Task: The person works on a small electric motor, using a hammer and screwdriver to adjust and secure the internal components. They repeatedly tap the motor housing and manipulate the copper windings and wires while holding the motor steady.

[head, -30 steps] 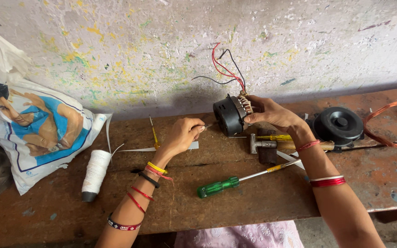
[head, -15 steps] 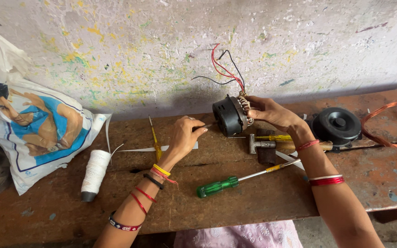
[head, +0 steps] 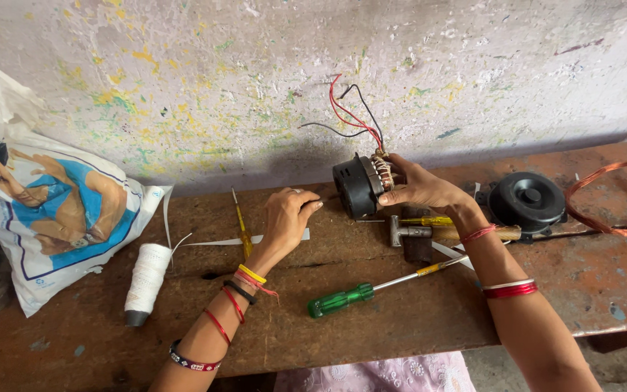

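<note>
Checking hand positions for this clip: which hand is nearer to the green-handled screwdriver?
Left. The left hand rests on the bench just up-left of the green-handled screwdriver; the right hand holds the motor, farther back.

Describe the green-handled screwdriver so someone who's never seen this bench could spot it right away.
Look at the long wooden bench under the paint-flecked wall. Between the person's forearms, near the front edge, lies the screwdriver. Its translucent green handle sets it apart from the slim yellow-handled tool further back.
</note>
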